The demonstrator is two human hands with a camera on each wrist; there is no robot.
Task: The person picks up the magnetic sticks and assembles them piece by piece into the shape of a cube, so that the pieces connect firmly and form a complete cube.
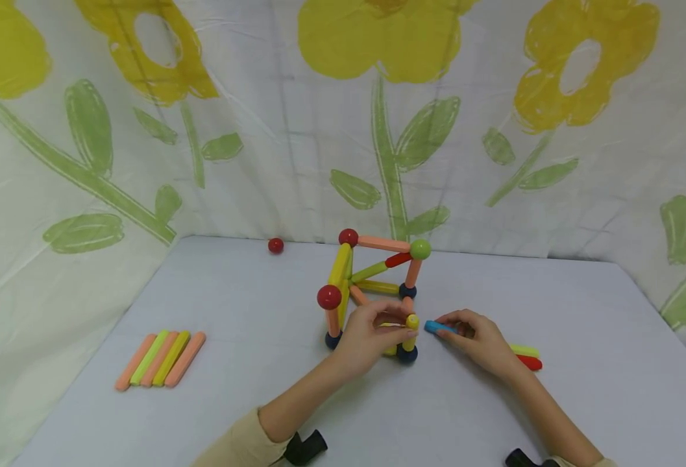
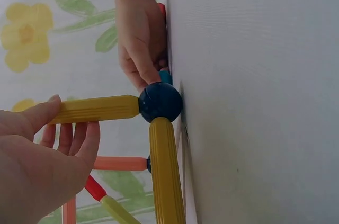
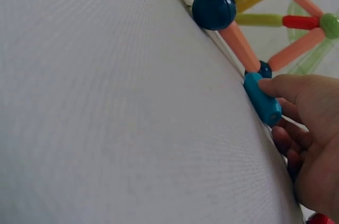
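A box-like frame of rods and balls stands mid-table, with red balls [image 1: 329, 298], a green ball [image 1: 420, 250] and dark blue balls at the bottom corners. My left hand [image 1: 372, 337] pinches an upright yellow rod [image 2: 100, 108] between thumb and fingers. That rod's lower end meets a dark blue ball [image 2: 160, 101] at the near right corner; its top end is bare. To the right of the frame, my right hand [image 1: 477, 338] pinches a short blue rod [image 3: 261, 98] lying low at the tabletop. The left hand hides part of the frame in the head view.
Several pink, green and yellow rods [image 1: 160, 359] lie side by side at the left. A loose red ball [image 1: 275, 245] sits near the back edge. Beyond my right wrist lie a short green rod [image 1: 524, 350] and a red rod [image 1: 531, 362]. A flowered cloth [image 1: 249, 162] hangs behind the table.
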